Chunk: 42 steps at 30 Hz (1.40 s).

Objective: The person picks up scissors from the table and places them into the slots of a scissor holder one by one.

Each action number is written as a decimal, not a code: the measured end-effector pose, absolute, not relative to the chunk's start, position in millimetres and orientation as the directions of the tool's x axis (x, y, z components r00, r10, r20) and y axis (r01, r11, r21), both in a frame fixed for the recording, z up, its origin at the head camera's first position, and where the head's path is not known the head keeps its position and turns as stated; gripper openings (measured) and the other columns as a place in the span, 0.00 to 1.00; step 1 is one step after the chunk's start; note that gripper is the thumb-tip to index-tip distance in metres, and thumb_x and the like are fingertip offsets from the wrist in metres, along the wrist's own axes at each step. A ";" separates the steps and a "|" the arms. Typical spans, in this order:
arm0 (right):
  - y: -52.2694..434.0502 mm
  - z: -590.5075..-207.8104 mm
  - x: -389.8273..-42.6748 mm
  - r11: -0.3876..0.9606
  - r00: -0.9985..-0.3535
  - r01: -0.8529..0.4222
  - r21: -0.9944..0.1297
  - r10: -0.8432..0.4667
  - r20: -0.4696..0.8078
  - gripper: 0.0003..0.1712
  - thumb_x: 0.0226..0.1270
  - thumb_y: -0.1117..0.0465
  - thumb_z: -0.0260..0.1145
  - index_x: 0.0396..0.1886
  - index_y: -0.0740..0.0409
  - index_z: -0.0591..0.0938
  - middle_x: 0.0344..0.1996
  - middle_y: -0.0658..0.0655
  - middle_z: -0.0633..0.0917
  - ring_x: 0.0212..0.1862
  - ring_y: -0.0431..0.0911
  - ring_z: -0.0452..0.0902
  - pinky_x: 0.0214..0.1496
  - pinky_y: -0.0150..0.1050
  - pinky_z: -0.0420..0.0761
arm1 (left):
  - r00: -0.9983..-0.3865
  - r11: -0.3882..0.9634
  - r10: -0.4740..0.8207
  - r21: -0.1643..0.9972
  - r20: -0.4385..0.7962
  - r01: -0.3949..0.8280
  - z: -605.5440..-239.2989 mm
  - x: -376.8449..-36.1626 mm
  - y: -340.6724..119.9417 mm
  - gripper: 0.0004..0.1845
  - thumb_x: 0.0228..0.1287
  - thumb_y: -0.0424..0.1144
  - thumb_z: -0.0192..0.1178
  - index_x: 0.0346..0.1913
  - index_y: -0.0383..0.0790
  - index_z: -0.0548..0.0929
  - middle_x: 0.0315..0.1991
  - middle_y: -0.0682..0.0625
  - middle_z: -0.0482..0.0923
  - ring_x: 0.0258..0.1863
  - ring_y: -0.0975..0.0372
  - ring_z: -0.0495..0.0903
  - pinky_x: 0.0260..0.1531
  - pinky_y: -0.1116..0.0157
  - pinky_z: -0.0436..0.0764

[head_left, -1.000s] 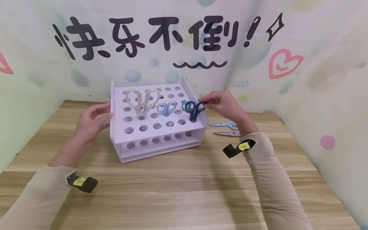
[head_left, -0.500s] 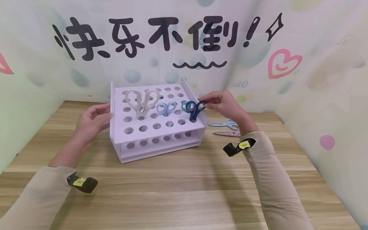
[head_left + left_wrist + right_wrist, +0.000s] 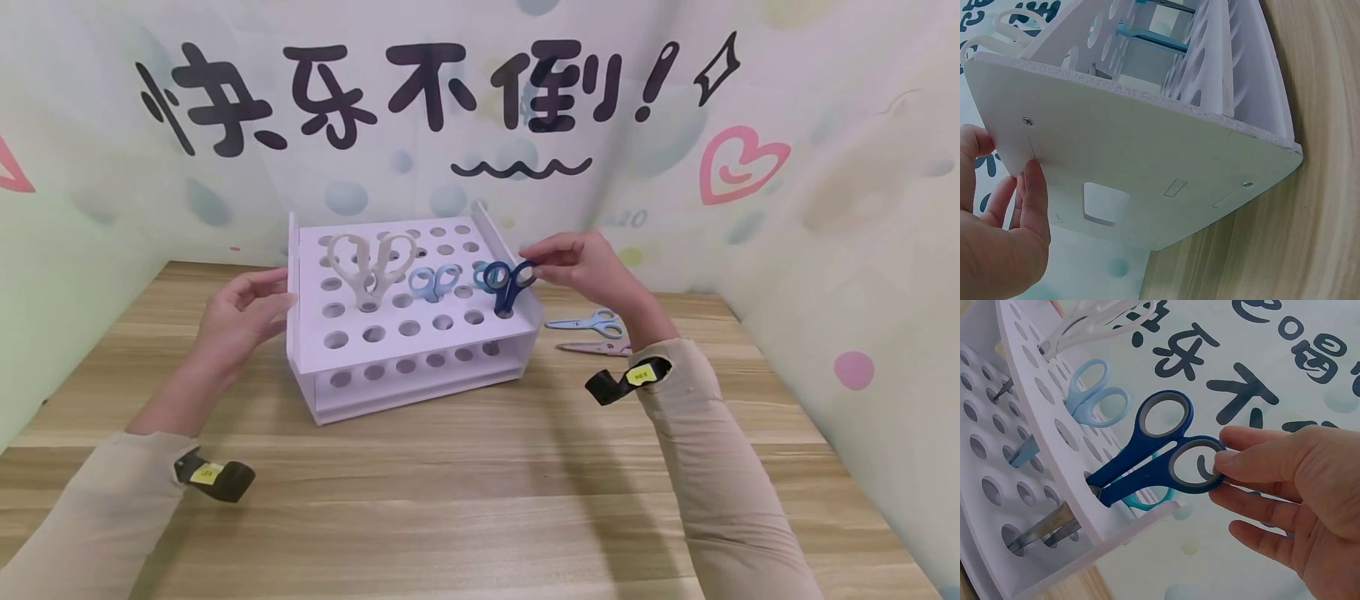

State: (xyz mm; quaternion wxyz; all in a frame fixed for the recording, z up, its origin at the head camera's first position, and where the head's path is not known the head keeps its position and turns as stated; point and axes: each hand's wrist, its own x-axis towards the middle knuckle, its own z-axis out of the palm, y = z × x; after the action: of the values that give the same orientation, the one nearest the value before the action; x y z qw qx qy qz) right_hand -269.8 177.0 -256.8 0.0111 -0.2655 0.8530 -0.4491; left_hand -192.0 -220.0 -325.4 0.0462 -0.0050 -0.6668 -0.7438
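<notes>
A white rack [image 3: 408, 333] with rows of round holes stands on the table. My right hand [image 3: 581, 267] pinches one handle loop of the navy scissors [image 3: 1147, 456] between thumb and fingers. The blades of these scissors pass down through a front-right hole; in the right wrist view their tips reach the lower shelf. My left hand [image 3: 240, 317] rests its fingertips on the rack's left side panel [image 3: 1116, 150]. White scissors [image 3: 371, 271], light blue scissors [image 3: 435, 283] and teal scissors [image 3: 483, 275] stand handles up in other holes; the navy handles partly cover the teal ones.
Right of the rack, another light blue pair of scissors [image 3: 588, 323] and a pink pair [image 3: 596, 348] lie flat on the wooden table [image 3: 450, 500]. My right wrist partly hides the pink pair. A printed cloth wall [image 3: 420, 183] rises close behind the rack.
My right wrist has shifted slightly to the right, uncovering more of the two flat scissors. The navy scissors have barely moved in their hole. My left hand and the rack look unchanged.
</notes>
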 end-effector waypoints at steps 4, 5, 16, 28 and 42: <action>181.5 -253.0 -267.7 0.488 -0.870 -0.431 -0.759 -0.447 0.208 0.16 0.58 0.72 0.64 0.47 0.67 0.80 0.44 0.62 0.82 0.42 0.47 0.80 0.45 0.33 0.82 | -0.996 -0.101 -0.064 0.992 0.070 0.076 -325.1 -191.9 -219.3 0.17 0.58 0.34 0.62 0.51 0.45 0.75 0.44 0.51 0.67 0.40 0.67 0.73 0.36 0.76 0.81; 183.0 -252.3 -267.2 0.494 -0.873 -0.429 -0.756 -0.441 0.207 0.16 0.58 0.71 0.64 0.47 0.67 0.80 0.44 0.62 0.82 0.42 0.47 0.80 0.45 0.33 0.82 | -0.996 -0.095 -0.066 0.993 0.067 0.073 -325.0 -191.9 -219.3 0.17 0.58 0.34 0.62 0.51 0.45 0.75 0.44 0.51 0.67 0.40 0.67 0.73 0.36 0.76 0.81; 206.9 -256.0 -264.9 0.559 -0.893 -0.406 -0.723 -0.409 0.186 0.16 0.60 0.68 0.64 0.49 0.65 0.80 0.45 0.61 0.82 0.45 0.48 0.79 0.48 0.35 0.81 | -0.996 -0.053 -0.079 0.997 0.045 0.049 -324.4 -191.7 -219.2 0.20 0.59 0.36 0.62 0.54 0.44 0.74 0.44 0.52 0.67 0.41 0.67 0.71 0.36 0.77 0.80; 248.2 -274.5 -256.4 0.592 -0.914 -0.336 -0.732 -0.392 0.102 0.18 0.63 0.65 0.62 0.51 0.66 0.78 0.47 0.63 0.80 0.46 0.46 0.78 0.47 0.30 0.80 | -0.995 -0.112 -0.066 0.991 0.070 0.077 -325.7 -192.4 -218.8 0.18 0.58 0.34 0.62 0.52 0.43 0.75 0.43 0.51 0.68 0.40 0.67 0.73 0.37 0.76 0.81; 309.3 -302.4 -242.1 0.657 -0.929 -0.287 -0.697 -0.369 0.034 0.19 0.64 0.64 0.61 0.52 0.70 0.76 0.47 0.68 0.79 0.41 0.32 0.76 0.41 0.26 0.80 | -0.995 -0.116 -0.065 0.990 0.073 0.080 -325.8 -192.6 -219.8 0.19 0.58 0.34 0.63 0.53 0.42 0.74 0.43 0.51 0.68 0.40 0.67 0.73 0.37 0.76 0.81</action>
State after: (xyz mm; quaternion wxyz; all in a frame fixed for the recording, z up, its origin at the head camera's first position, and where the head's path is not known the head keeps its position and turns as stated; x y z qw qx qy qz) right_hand -242.1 309.3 -302.4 0.0553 -0.1806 0.9087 -0.3723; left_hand -192.6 -219.8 -325.8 0.0488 -0.0056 -0.6630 -0.7470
